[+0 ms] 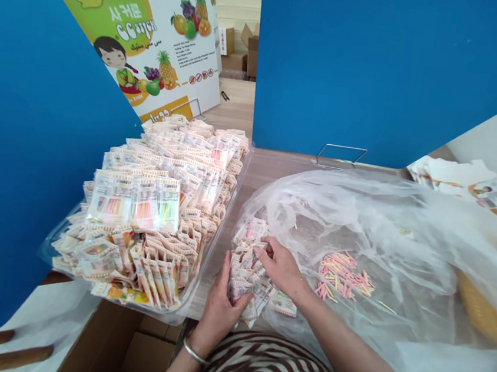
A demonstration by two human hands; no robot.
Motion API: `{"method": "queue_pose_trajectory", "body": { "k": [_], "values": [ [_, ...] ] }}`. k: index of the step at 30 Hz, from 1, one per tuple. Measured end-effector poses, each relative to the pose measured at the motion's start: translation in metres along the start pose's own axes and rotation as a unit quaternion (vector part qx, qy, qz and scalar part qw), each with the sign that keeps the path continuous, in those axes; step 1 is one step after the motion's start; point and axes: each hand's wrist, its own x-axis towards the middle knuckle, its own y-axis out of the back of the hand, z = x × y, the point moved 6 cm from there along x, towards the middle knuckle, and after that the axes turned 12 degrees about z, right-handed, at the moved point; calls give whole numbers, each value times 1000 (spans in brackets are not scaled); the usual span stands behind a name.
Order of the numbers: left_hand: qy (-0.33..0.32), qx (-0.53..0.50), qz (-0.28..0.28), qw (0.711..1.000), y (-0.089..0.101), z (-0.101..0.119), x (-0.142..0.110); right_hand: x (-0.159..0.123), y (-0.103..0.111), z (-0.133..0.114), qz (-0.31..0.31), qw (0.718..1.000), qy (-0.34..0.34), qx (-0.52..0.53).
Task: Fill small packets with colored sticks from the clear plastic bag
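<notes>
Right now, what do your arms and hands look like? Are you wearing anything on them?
The left hand and right hand are bare, without gloves, and no sleeves cover the forearms. A thin silver bangle circles the left wrist. Brown-and-white striped clothing shows between the arms.

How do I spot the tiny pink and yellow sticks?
On the wooden table, right of the big clear tray of packets, lies crumpled clear plastic. In it, just past the person's right hand, sits a small heap of pink and yellow sticks. They lie loose, not wrapped in packets.
</notes>
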Motion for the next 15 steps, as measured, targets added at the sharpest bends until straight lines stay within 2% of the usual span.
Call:
{"method": "queue_pose_trajectory", "body": {
  "k": [3, 7, 9, 12, 15],
  "values": [
    [-9, -13, -11, 1000, 1, -2, -3, -6, -1, -5, -26, 999, 23, 16],
    [-28, -23, -12, 999, 2, -4, -5, -27, 1, -12, -24, 991, 18, 128],
    [-40, -19, -4, 999, 2, -4, -5, -39, -7, -11, -51, 978, -16, 202],
    [-60, -14, 15, 998, 2, 0, -4, -52, -18, -10, -84, 943, -70, 315],
    [-87, -18, 75, 993, 10, 10, -6, -58, -12, -23, -106, 919, -72, 373]
  ]
}}
